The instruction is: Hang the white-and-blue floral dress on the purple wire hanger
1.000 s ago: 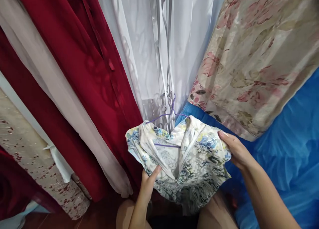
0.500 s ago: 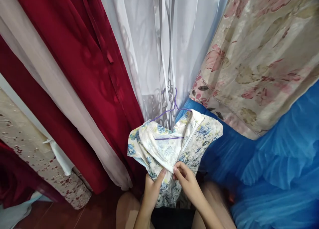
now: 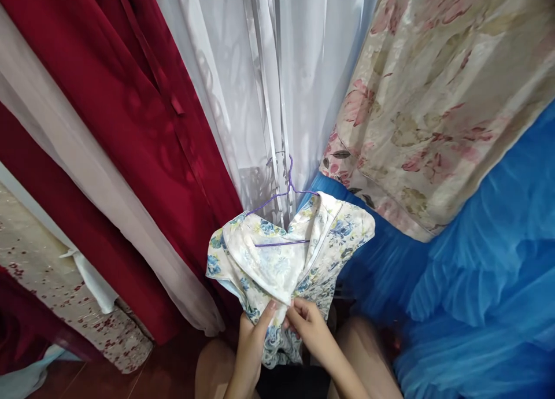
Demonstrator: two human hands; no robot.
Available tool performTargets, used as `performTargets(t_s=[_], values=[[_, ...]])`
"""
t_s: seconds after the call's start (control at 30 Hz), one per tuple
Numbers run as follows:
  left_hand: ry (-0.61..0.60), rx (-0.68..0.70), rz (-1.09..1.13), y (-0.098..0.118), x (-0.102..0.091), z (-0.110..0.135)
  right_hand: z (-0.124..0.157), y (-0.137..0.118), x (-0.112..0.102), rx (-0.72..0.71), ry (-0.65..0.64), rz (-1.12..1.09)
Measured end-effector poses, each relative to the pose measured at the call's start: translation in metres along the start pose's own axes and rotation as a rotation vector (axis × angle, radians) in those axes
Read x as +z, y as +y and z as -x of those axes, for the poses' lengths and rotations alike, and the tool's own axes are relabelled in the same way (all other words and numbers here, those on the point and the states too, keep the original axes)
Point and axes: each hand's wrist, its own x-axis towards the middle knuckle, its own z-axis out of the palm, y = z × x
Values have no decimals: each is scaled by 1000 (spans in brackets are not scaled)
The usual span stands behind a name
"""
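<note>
A white dress with blue and yellow flowers [image 3: 281, 254] hangs on a thin purple wire hanger [image 3: 287, 192] in front of me. My left hand [image 3: 254, 335] pinches the left flap of the dress front near its lower point. My right hand [image 3: 309, 325] pinches the fabric right beside it, fingertips nearly touching those of the left. Both hands are closed on the cloth where the two front flaps meet. The hanger's hook points up against the white curtain.
Dark red fabric [image 3: 143, 127] and a pale strip [image 3: 73, 156] hang at left. Sheer white curtain [image 3: 260, 81] hangs in the middle. A beige floral cloth [image 3: 433, 98] lies over blue tulle [image 3: 477, 283] at right. My bare knees [image 3: 368, 353] show below, above a reddish wooden floor.
My right hand left the dress's right shoulder and came in to the centre front beside the left hand. The dress hangs narrower and the view has shifted slightly.
</note>
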Motion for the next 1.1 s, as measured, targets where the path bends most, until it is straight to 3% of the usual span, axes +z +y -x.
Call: performTargets(t_s=[0.1,0.17,0.23,0.33,0.43,0.53,0.67,0.77,0.87,0.97,1.1], values=[[311,381,-241,-13,2,3,0,3,1,36,8,-75],[398,624,-392,-29,7,6,2,5,-2,71,15,-108],[250,658,-505,-48,16,7,5,7,-5,93,14,-109],[-61,462,-558,-69,29,5,10,6,-12,113,-37,-68],[-211,422,-597,-69,34,-3,10,-13,-28,128,-92,-31],[-438,485,-709,-52,34,-11,-5,-59,-54,119,-98,-67],[-707,522,-1013,-27,35,-11,-42,-141,-79,33,-63,-176],[-777,532,-1283,-20,40,-5,-67,-188,-80,-72,-20,-219],[-809,541,-1373,-11,43,-6,-73,-206,-70,-176,2,-221],[-770,563,-1131,22,47,-20,-65,-201,-60,-250,40,-124],[-417,648,-581,106,58,-46,-52,-194,-55,-320,64,46]])
